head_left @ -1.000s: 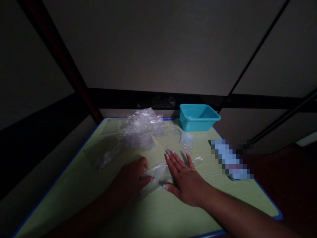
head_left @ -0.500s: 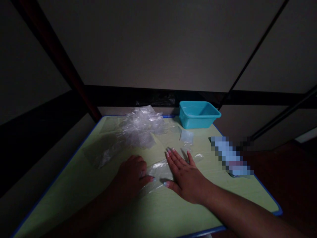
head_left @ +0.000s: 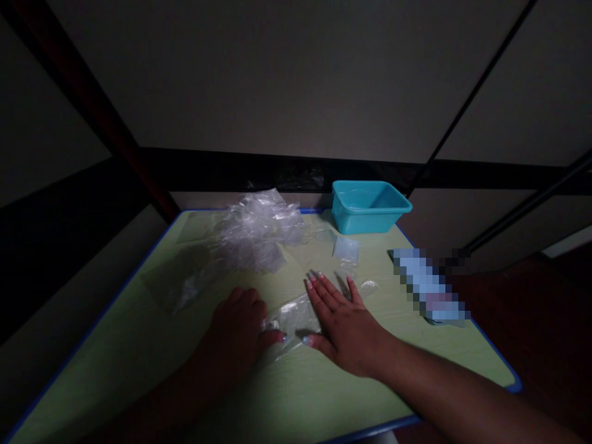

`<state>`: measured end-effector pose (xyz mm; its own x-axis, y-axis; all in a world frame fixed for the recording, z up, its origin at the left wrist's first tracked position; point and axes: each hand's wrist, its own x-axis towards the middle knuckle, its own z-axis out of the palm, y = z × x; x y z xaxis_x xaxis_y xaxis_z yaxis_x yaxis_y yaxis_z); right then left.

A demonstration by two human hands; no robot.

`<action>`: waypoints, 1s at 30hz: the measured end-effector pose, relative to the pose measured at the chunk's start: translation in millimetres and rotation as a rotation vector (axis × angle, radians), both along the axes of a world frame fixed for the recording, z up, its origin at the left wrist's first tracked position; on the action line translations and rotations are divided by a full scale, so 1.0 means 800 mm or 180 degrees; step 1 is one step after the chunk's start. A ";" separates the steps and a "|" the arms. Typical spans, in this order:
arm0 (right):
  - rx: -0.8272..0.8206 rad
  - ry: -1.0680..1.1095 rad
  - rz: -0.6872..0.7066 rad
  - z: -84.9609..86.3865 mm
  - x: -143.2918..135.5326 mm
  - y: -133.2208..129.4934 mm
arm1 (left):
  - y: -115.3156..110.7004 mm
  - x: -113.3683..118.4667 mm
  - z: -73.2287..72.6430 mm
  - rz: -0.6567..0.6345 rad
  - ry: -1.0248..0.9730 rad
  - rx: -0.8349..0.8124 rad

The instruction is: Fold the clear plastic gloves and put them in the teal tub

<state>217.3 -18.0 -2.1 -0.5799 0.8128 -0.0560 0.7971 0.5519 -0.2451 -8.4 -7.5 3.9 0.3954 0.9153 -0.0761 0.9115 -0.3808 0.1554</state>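
While short of tub [head_left: 369,222] and plastic heap [head_left: 259,228], right hand [head_left: 346,325] wide on film [head_left: 292,320], left hand [head_left: 241,327] curled, grip unclear.

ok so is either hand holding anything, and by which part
The left hand seems to grip the clear plastic at its left end; the right hand lies flat on it, not gripping.
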 end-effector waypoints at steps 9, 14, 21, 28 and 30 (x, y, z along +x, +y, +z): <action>-0.0009 -0.0029 0.0032 -0.002 0.002 0.000 | 0.001 0.002 0.000 -0.0063 -0.1005 0.0138; -0.0019 -0.0135 0.0002 0.002 0.000 0.000 | -0.001 0.002 0.004 0.0426 -0.1590 -0.0624; -0.0082 -0.0247 -0.0016 0.007 -0.003 0.000 | 0.007 -0.004 0.005 0.0665 -0.2734 -0.1295; -0.0135 -0.0224 -0.0039 0.007 -0.002 -0.002 | 0.012 -0.011 0.006 0.0370 -0.2238 -0.1378; -0.0206 -0.0273 -0.0055 0.008 -0.003 -0.002 | 0.014 -0.017 0.006 0.0154 -0.2013 -0.1453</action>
